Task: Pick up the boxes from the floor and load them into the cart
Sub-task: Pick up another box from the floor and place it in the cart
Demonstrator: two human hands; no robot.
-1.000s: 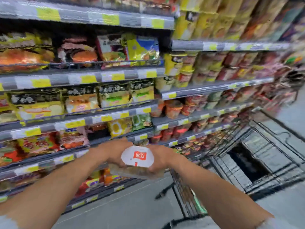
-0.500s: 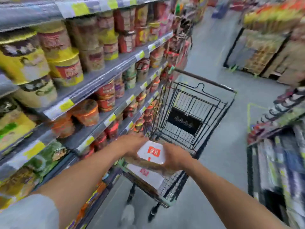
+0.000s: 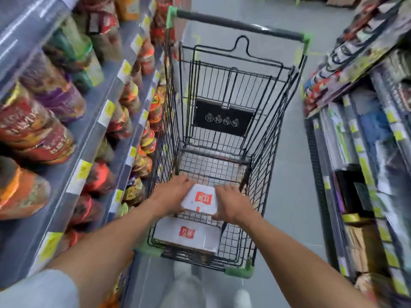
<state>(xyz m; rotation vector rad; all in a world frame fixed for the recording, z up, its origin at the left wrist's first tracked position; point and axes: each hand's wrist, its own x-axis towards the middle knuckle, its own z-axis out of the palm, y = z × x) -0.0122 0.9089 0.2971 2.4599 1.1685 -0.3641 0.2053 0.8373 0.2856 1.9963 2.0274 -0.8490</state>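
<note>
The view has swung from the shelf front to straight down the aisle, and the white flat cardboard box (image 3: 200, 202) that was carried in front of the shelves a second ago is now low inside the black wire shopping cart (image 3: 270, 152), over its near half. The left hand (image 3: 172, 193) grips the box's left edge with curled fingers and the right hand (image 3: 231, 204) grips its right edge, so the box hangs between them just above the wire floor. Its top bears a red square label with white characters, too blurred to read. Nearer the person, a second white box (image 3: 195, 237) with the same red label lies flat on the cart floor against the near end, partly under the held one. At the cart's far end a black placard (image 3: 222, 117) shows a row of four small white round symbols, illegible, below a black push handle (image 3: 238, 24) with green end caps; green plastic bumpers (image 3: 239, 272) cap the near corners. To the left, grey store shelves (image 3: 97, 130) carry rows of red, orange and purple instant noodle cups (image 3: 37, 132), with yellow and white price tags (image 3: 82, 172) along each edge; the print on them is smeared. To the right, another shelving unit (image 3: 367, 152) holds mixed packaged goods. The cart stands on a grey floor (image 3: 289, 174).
</note>
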